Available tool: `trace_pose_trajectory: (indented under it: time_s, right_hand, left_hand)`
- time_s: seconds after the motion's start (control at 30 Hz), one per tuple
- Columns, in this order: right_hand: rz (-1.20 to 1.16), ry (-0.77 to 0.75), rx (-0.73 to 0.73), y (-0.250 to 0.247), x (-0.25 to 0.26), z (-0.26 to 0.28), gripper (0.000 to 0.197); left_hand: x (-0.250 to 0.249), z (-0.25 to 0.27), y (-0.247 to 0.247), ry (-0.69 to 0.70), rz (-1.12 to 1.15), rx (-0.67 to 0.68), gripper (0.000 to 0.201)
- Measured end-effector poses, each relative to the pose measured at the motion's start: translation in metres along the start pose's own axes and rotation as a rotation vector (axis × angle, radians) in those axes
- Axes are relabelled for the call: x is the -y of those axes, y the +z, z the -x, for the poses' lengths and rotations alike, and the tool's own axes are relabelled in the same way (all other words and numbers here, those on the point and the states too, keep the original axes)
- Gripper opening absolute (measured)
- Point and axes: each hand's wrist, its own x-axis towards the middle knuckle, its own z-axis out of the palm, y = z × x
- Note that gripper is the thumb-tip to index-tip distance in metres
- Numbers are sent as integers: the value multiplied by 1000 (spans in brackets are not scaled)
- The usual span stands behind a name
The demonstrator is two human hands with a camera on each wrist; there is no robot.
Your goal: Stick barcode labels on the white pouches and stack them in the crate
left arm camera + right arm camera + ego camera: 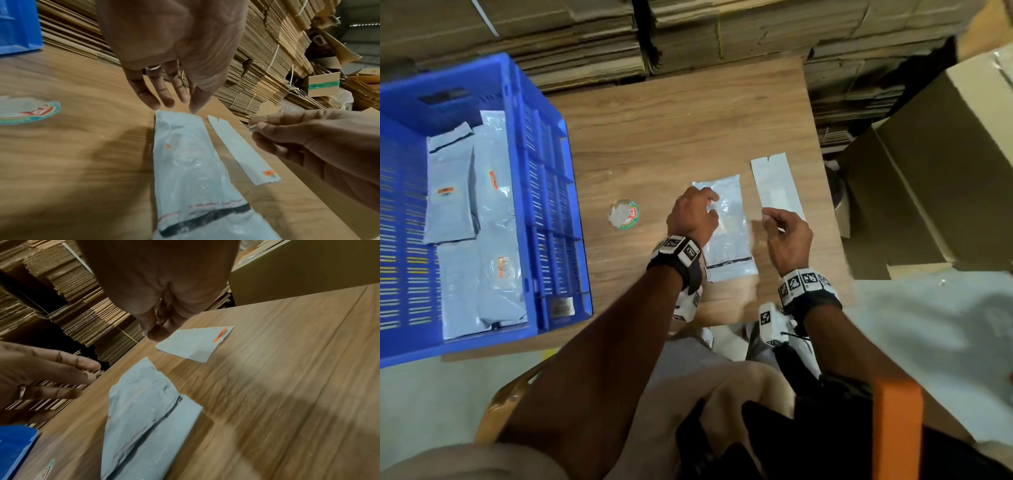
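A white pouch [731,236] lies flat on the wooden table [671,137], its black-striped end toward me. My left hand [709,205] hovers over its far left corner with fingers straight, the fingertips [193,108] at the pouch's far edge [176,113]. My right hand [774,219] is raised just right of the pouch and pinches a small white barcode label [768,213] between thumb and fingers. The long white label backing strip [775,186] lies beyond it, with an orange label [268,173] at one end. The blue crate [544,192] on the left holds several labelled pouches [496,219].
A round sticker [623,214] is stuck on the table between crate and pouch. Stacks of flattened cardboard [688,34] stand behind the table. A large cardboard box [935,178] is close on the right. My knees are under the near edge.
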Motion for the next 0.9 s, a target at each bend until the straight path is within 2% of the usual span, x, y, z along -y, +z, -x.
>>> trace_pose_trajectory:
  time_s: [0.13, 0.23, 0.5, 0.6, 0.7, 0.9]
  right_hand:
    - [-130, 23, -54, -14, -5, -8, 11]
    - [-169, 54, -124, -29, -18, -24, 18]
    - [-52, 145, -147, -98, -67, -89, 26]
    - [2, 202, -127, -123, -84, -115, 29]
    - [26, 186, -78, -145, -92, -141, 29]
    - [-86, 226, -37, -168, -109, -197, 25]
  left_hand:
    - [-21, -8, 4, -2, 15, -14, 28]
    - [-39, -16, 17, -10, 25, 20, 31]
    - [-111, -46, 85, -51, 6, 39, 27]
    - [-140, -61, 117, -46, 44, 69, 26]
    - [-168, -80, 143, -45, -2, 76, 27]
    - [-192, -119, 165, -74, -11, 14, 27]
